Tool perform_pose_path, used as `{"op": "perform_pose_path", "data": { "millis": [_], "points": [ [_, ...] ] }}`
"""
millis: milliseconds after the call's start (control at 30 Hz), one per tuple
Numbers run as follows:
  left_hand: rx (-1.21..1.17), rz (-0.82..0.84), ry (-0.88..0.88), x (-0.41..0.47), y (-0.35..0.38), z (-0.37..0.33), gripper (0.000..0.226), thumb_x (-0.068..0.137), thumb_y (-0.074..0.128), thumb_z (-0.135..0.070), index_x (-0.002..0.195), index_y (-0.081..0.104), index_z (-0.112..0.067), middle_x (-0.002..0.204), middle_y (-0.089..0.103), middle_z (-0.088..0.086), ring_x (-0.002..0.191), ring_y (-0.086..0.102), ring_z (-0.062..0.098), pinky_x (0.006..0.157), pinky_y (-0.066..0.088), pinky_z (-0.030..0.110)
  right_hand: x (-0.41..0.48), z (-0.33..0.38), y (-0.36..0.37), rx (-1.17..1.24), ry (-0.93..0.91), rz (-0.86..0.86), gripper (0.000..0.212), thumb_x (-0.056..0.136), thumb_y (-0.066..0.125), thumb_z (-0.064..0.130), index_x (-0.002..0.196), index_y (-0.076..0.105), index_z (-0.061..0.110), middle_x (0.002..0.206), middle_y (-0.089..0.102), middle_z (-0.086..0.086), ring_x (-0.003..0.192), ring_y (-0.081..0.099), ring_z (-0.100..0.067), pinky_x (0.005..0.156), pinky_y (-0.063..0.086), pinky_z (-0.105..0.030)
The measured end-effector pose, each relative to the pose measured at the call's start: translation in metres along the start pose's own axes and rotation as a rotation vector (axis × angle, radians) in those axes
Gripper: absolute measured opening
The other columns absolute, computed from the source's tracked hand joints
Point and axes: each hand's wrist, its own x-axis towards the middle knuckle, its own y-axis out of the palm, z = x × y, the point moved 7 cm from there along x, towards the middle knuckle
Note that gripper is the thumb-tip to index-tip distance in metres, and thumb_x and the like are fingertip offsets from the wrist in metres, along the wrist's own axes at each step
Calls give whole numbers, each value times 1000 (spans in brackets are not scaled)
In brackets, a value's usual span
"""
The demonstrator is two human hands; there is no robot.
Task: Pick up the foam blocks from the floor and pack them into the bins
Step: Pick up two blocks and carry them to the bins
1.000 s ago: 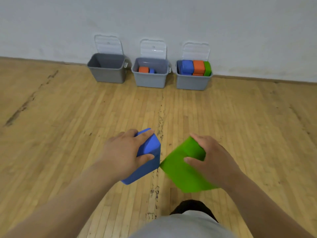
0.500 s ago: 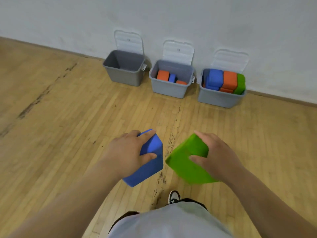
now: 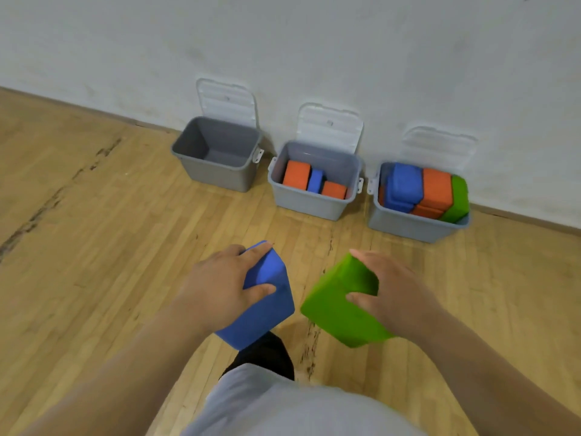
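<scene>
My left hand [image 3: 220,287] grips a blue foam block [image 3: 264,306], held above the wooden floor, fingers over its top and thumb on its near face. My right hand [image 3: 393,294] grips a green foam block [image 3: 336,306] beside it. Three grey bins stand against the wall ahead. The left bin [image 3: 217,171] holds nothing. The middle bin [image 3: 308,202] holds two orange blocks and a blue one. The right bin [image 3: 408,225] is packed with blue, orange and green blocks.
Each bin has its clear lid [image 3: 227,100] tipped back against the white wall [image 3: 314,42]. Dark scuffs mark the wooden floor [image 3: 94,247] at the left and between my hands. My dark shoe [image 3: 267,357] shows below the blocks.
The bins have come closer and shifted right in the view as I walk toward them. Both hands keep their hold on the blocks.
</scene>
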Motion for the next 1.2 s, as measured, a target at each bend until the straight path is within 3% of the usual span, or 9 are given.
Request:
{"op": "perform_pose_path", "data": {
  "millis": [300,500,700,900,1100,1200],
  "points": [
    [78,97,156,239,-88,42,76,93,49,-69,158,16,-49,127,48,-19,107,49,10,87,45,29,190,10,-77,59,155,-128,88,86,77,44,158,27,41,156,40,14,140,40,-12,112,35,-34],
    [86,139,185,386,-93,40,77,90,46,-72,158,16,-50,134,49,-19,114,50,10,94,46,31,318,-48,-112,97,244,-121,86,86,76,48,156,27,42,152,45,11,136,46,-16,111,40,-38],
    [22,193,77,537,-60,42,76,93,47,-68,158,14,-50,137,43,-20,116,47,7,92,41,26,499,-135,-133,97,179,12,83,88,75,45,157,30,36,154,46,7,141,42,-19,114,38,-43],
    [-24,308,-9,679,-13,55,80,86,36,-78,158,13,-51,130,48,-15,111,49,10,94,46,32,680,-214,-129,7,149,208,82,93,69,46,160,22,37,157,44,2,140,44,-24,112,41,-46],
    [-60,455,-31,801,89,93,75,94,52,-65,156,11,-55,135,42,-20,116,49,12,89,42,27,840,-285,-43,-91,70,417,85,95,68,45,162,18,31,162,36,-4,143,41,-30,111,40,-46],
    [-105,516,-18,855,149,118,74,94,54,-63,155,14,-56,142,40,-21,126,45,13,98,41,29,901,-327,18,-131,85,516,87,97,65,46,164,9,33,166,30,-3,146,37,-30,114,37,-44]
  ]
}}
